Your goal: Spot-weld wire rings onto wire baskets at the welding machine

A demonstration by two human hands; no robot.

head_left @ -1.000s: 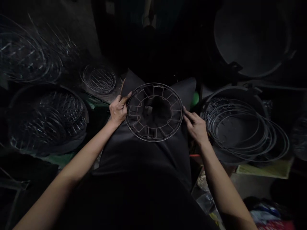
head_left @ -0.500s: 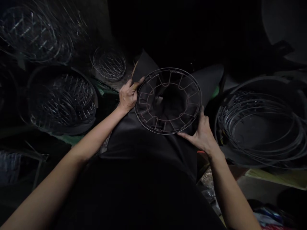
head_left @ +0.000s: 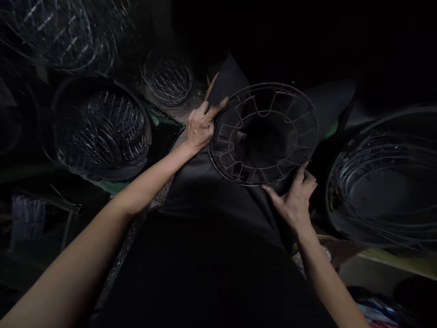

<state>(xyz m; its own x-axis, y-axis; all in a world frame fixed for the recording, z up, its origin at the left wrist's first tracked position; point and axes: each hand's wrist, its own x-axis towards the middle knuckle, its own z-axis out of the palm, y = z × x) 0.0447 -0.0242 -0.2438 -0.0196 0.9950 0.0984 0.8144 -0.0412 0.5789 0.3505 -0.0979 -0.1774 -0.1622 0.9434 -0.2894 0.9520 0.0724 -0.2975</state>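
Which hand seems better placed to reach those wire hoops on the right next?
Likely the right hand: it is nearer the wire hoops and spread against the wire frame. The left hand grips the frame's left side, farther away.

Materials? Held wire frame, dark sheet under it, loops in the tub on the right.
Wire frame: probably metal, dull; thin stiff-looking rods with faint grey glints, the inner loops brownish, maybe rust or just the light.
Dark sheet: leather-like or coated fabric, smooth, low sheen; soft folds.
Loops: likely metal wire, satin grey highlights; too dim to exclude plastic.
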